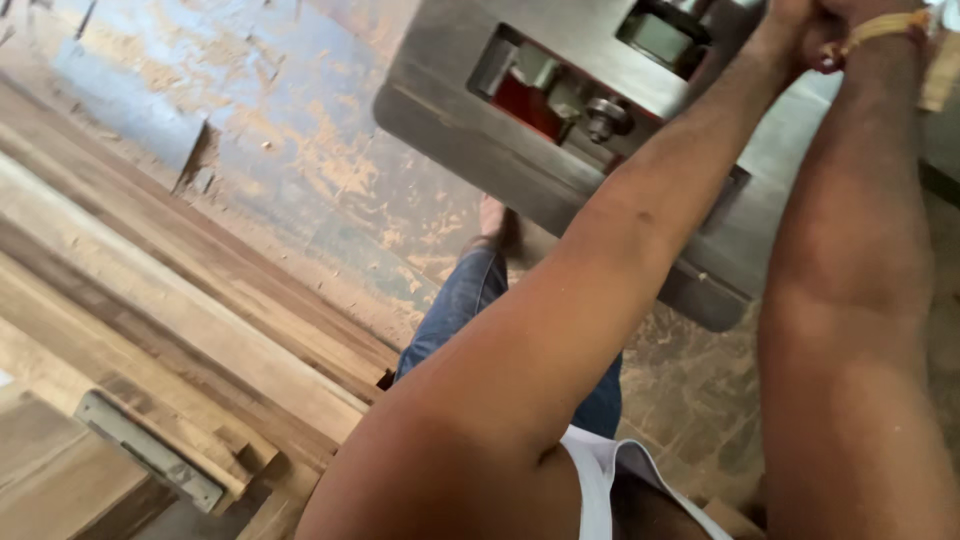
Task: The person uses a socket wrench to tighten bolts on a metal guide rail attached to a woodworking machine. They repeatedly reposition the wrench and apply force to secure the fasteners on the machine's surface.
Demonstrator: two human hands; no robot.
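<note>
Left hand point(790, 22): seen only in part at the top edge, reached forward over the grey metal machine point(470, 120); the fingers are cut off by the frame, so whether they are closed on anything cannot be told.
Right hand point(850, 12): also at the top edge, just beside the left hand; a yellow band point(885, 28) is worn at the wrist; the grip is out of sight and cannot be told.
Arms: both are stretched from the lower edge up toward the upper right, the left one crossing in front of the machine body.
Grey metal machine: placed at upper centre and right, seen tilted; a rectangular opening in its face shows a red part point(520, 102), and a round metal knob point(605, 118) is set just beside it.
Floor point(290, 130): worn blue-grey surface, scuffed and dusted with sawdust.
Wooden planks point(150, 300): stacked lengthwise along the left side; a pale metal strip point(150, 450) lies on the lowest boards.
Leg point(460, 310): clad in blue denim, with a bare foot point(495, 225) set on the floor near the machine's lower edge.
White garment point(600, 480): an edge is seen at bottom centre, under the left arm.
</note>
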